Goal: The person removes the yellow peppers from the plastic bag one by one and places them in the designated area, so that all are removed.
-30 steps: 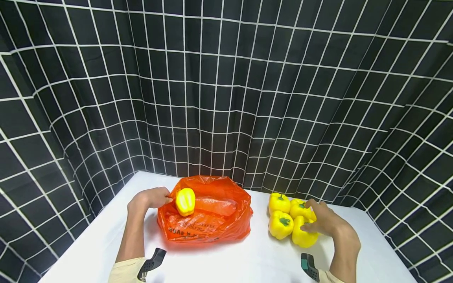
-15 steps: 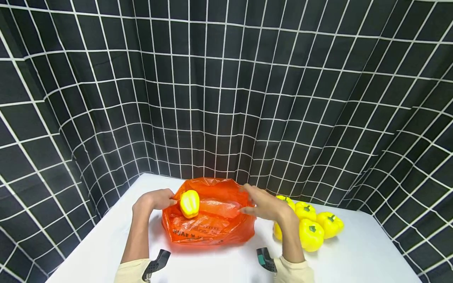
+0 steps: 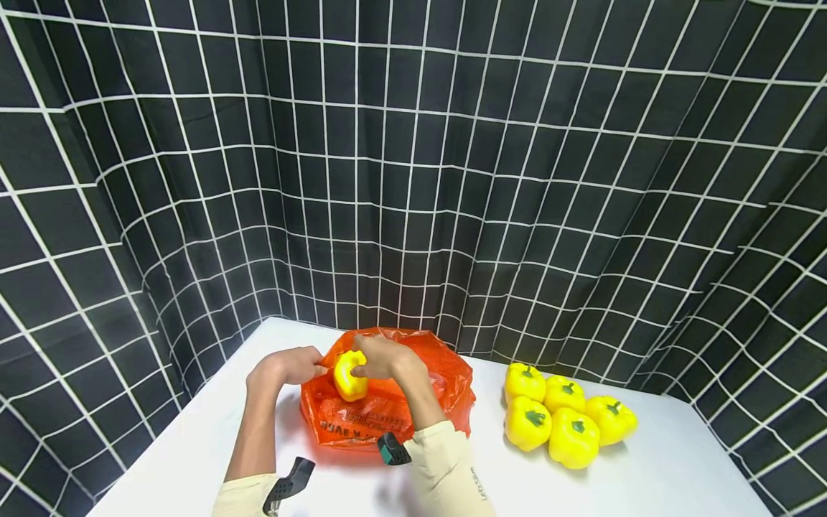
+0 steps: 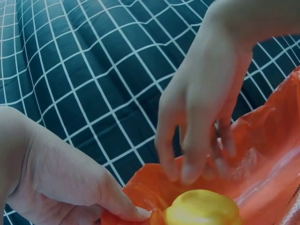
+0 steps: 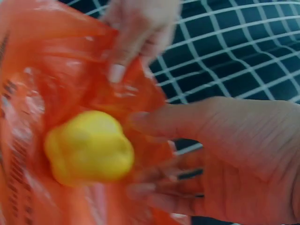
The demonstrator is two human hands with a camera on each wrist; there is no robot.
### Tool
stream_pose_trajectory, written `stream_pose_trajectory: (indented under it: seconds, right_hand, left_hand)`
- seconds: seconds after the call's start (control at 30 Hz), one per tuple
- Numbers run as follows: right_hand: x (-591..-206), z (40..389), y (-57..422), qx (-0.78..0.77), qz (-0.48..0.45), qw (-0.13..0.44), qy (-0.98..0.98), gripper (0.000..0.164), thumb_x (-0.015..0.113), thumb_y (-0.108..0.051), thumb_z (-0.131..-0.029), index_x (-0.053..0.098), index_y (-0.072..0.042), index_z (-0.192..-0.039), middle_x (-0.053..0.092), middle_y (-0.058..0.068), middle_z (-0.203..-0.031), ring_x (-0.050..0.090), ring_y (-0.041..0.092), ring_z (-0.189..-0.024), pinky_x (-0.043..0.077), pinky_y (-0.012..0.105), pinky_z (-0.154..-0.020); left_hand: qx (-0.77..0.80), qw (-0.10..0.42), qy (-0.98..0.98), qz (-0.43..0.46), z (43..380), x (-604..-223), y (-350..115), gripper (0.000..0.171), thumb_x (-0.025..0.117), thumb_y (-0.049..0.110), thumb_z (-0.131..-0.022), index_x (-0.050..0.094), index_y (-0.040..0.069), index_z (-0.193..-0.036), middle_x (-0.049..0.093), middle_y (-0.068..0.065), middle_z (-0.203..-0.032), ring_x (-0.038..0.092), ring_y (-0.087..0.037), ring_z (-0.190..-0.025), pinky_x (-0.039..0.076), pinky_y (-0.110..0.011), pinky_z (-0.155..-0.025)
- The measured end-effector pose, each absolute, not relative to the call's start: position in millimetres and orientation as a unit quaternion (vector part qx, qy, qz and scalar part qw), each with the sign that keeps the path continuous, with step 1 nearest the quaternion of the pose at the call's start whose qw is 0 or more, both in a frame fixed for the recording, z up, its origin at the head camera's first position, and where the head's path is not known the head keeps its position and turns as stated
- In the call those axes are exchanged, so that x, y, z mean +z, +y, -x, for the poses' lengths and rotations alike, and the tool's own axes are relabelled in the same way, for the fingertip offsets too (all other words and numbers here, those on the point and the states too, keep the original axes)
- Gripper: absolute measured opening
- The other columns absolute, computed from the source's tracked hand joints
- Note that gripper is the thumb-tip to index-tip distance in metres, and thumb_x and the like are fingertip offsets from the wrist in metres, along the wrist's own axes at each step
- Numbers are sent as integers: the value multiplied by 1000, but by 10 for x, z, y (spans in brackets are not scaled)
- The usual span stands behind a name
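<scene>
A thin red plastic bag (image 3: 449, 362) lies with its mouth spread on the white table. One yellow bell pepper (image 3: 349, 382) sits at the left part of its mouth. My left hand (image 3: 289, 366) pinches the bag's left edge between thumb and fingers, beside the pepper. From the right, my right hand (image 3: 386, 357) reaches over the bag. In the right wrist view its fingers (image 5: 173, 123) are spread and stand just apart from the pepper (image 5: 89, 149). The left wrist view shows the right hand (image 4: 201, 103) above the pepper, fingers pointing down.
Several yellow bell peppers (image 3: 573, 438) with green stems stand close together on the table (image 3: 517, 488), right of the bag. A dark curtain with a white grid (image 3: 413, 179) surrounds the table at the back and sides.
My right hand has moved left from the group of peppers, across the bag, to the pepper at its mouth. The left hand keeps its pinch on the bag. The head view has shifted slightly.
</scene>
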State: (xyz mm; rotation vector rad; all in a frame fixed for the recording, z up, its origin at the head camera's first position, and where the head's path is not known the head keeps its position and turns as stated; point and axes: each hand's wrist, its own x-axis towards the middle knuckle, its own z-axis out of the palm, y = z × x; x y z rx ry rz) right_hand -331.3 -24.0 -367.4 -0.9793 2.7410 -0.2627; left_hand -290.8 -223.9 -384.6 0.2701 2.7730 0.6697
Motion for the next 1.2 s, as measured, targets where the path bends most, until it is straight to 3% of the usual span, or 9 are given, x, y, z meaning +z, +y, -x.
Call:
stream_pose_trajectory:
  seconds: [0.1,0.23,0.33,0.5,0.63,0.73,0.87,1.03,1.2]
  right_hand:
    - [-3777,3332,-395,-91,287,106,948,50,72,-33,-99,56,-11,-141,72,5,-119,68,20,-107,56,38,-96]
    - [-3911,3328,-559,-66,247,95,962,66,71,-46,-97,48,-16,-151,65,14,-138,70,29,-113,57,45,-99]
    - [-4013,3317,-626,-51,228,83,969,70,75,-52,-93,48,-21,-149,58,19,-146,70,34,-115,58,46,-97]
    - [-4095,3298,-624,-71,213,76,971,69,86,-43,-85,44,-23,-136,60,21,-133,70,33,-97,60,45,-86]
    - [-4026,3279,-553,-103,212,78,969,75,85,-36,-85,38,-23,-142,55,21,-128,65,27,-77,56,40,-71]
    - [-3907,3239,-462,-132,216,90,963,76,80,-36,-87,36,-24,-148,50,20,-129,61,24,-72,52,38,-66]
    - [-3723,3132,-284,-184,252,106,944,71,75,-33,-89,41,-29,-151,47,15,-127,60,21,-80,50,35,-65]
    - [-3511,2954,72,-267,321,97,903,75,71,-25,-83,42,-33,-152,43,11,-122,59,19,-88,51,29,-69]
    - [-3326,2726,643,-310,344,57,884,77,69,-21,-78,41,-30,-149,41,14,-125,60,23,-91,52,32,-73]
  left_hand:
    - [233,139,957,-99,2906,-3845,-2245,19,59,11,-102,75,4,-98,40,3,-69,47,-14,-71,41,-32,-75]
    - [235,140,957,-99,2907,-3847,-2244,20,58,10,-102,76,3,-98,39,3,-68,47,-14,-69,41,-31,-73]
    - [239,145,956,-92,2905,-3853,-2236,20,58,10,-102,76,4,-98,41,3,-69,48,-14,-70,42,-30,-73]
    - [238,146,956,-88,2902,-3866,-2238,20,58,10,-102,76,4,-98,42,2,-69,49,-14,-71,42,-30,-74]
    - [241,141,956,-91,2896,-3853,-2247,19,58,9,-101,75,3,-95,39,3,-68,45,-14,-68,40,-29,-71]
    - [242,140,955,-94,2891,-3839,-2244,19,58,9,-101,73,3,-93,38,3,-68,44,-14,-68,39,-29,-70]
    - [245,148,955,-77,2884,-3839,-2220,18,59,11,-102,73,4,-93,43,2,-69,48,-14,-70,43,-30,-73]
    - [252,156,953,-54,2868,-3832,-2208,17,61,13,-102,76,5,-103,54,-1,-76,56,-16,-79,48,-35,-79]
    - [242,153,956,-66,2883,-3830,-2201,18,59,13,-102,75,3,-102,48,1,-73,52,-15,-75,43,-35,-76]
